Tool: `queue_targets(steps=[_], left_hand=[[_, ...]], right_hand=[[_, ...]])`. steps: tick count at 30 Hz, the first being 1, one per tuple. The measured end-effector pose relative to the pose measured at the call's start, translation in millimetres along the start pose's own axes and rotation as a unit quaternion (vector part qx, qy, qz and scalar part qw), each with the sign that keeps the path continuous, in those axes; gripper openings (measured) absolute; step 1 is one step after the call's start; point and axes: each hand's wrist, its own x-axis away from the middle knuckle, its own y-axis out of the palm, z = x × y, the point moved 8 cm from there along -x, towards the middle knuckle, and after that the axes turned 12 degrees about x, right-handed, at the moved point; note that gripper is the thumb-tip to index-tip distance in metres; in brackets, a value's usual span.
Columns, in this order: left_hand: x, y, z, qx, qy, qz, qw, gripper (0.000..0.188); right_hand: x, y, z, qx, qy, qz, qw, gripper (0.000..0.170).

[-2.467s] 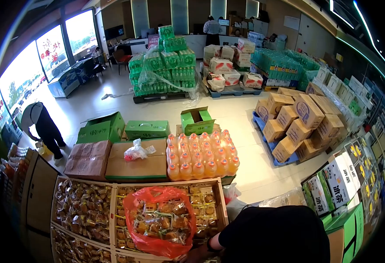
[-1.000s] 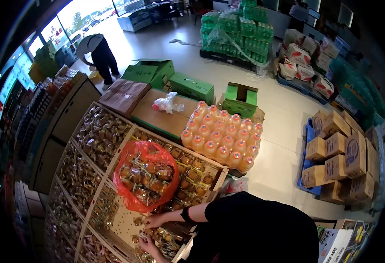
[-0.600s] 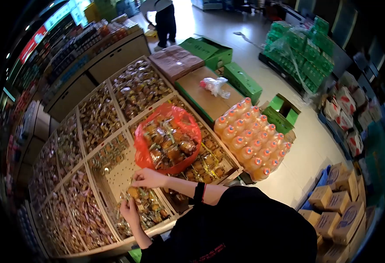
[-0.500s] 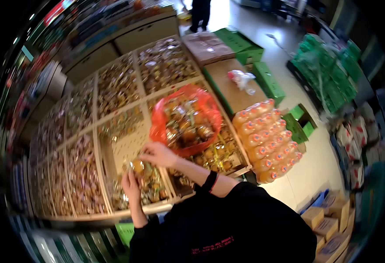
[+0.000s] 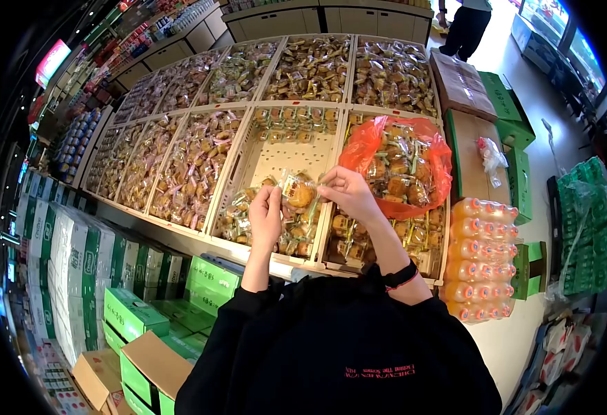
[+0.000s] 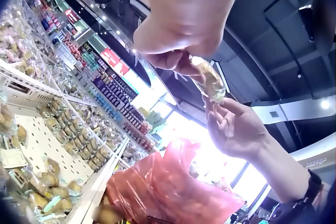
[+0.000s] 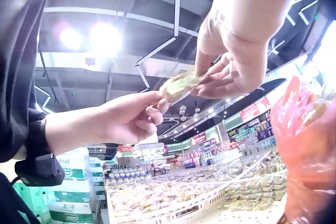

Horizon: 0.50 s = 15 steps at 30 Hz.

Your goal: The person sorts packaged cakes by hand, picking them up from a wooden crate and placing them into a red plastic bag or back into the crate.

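Observation:
Both hands hold a single small round cake in a clear wrapper (image 5: 299,194) above the near part of a wooden bin. My left hand (image 5: 266,214) pinches the wrapper's left end between thumb and fingers. At the opposite end, my right hand (image 5: 350,192) pinches the wrapper. Seen edge-on in the left wrist view, the wrapped cake (image 6: 211,82) spans the two hands. The right wrist view also has the packet (image 7: 179,86) between both sets of fingertips. Below, wrapped cakes (image 5: 295,243) lie loose in the half-filled bin (image 5: 282,160), whose perforated base shows.
A red plastic bag (image 5: 363,146) full of wrapped cakes sits in the bin on the right. Other bins (image 5: 311,68) of wrapped snacks extend behind and left. Orange drink bottles (image 5: 482,259) stand at right; green cartons (image 5: 134,315) are stacked at lower left.
The head view has swung leftward and down over the bins. Both hands, low among the cakes a second ago, now hold one wrapped cake up between them.

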Motion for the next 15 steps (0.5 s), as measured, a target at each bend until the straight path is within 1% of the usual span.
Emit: queue_targets(steps=[1,2,3,4,6,7,8,10,11,12,14,15], left_hand=[[-1,0,5,-0.001,0.003,0.001,1.000,0.018],[-1,-3,6,0.017,-0.027,0.036,0.999,0.014],[-1,-7,5,0.035,-0.056,0.070,0.995,0.015],[-3,-4,5,0.034,-0.055,0.069,0.996,0.015],[-5,2,-4,0.151,-0.071,0.070,0.984,0.021],[-3,6,-12,0.172,-0.098,0.024,0.980,0.029],[-2,6,-18,0.172,-0.100,0.024,0.980,0.029],[-3,11,-22,0.076,-0.056,-0.011,0.995,0.035],[-3,7,-23,0.028,-0.039,0.000,0.999,0.039],[-2,5,-27,0.030,-0.039,0.001,0.999,0.039],[4,3,-34,0.034,-0.123,0.025,0.992,0.039],[5,1,-38,0.034,-0.124,0.027,0.991,0.039]], right_hand=[[1,3,0,0.045,0.006,-0.040,0.998,0.010],[3,9,0,0.091,0.012,-0.078,0.993,0.011],[4,11,0,0.073,0.018,-0.086,0.993,0.012],[4,13,1,0.073,0.016,-0.085,0.994,0.012],[4,19,0,0.117,-0.014,-0.077,0.990,0.013],[4,24,3,0.122,-0.006,-0.072,0.990,0.014],[6,28,6,0.122,-0.004,-0.072,0.990,0.014],[10,31,-1,0.233,-0.084,-0.024,0.969,0.015],[10,30,4,0.240,-0.063,-0.010,0.969,0.015],[10,32,6,0.242,-0.063,-0.011,0.968,0.015],[12,34,-4,0.325,-0.090,0.017,0.941,0.015],[11,34,-2,0.325,-0.089,0.014,0.941,0.015]])
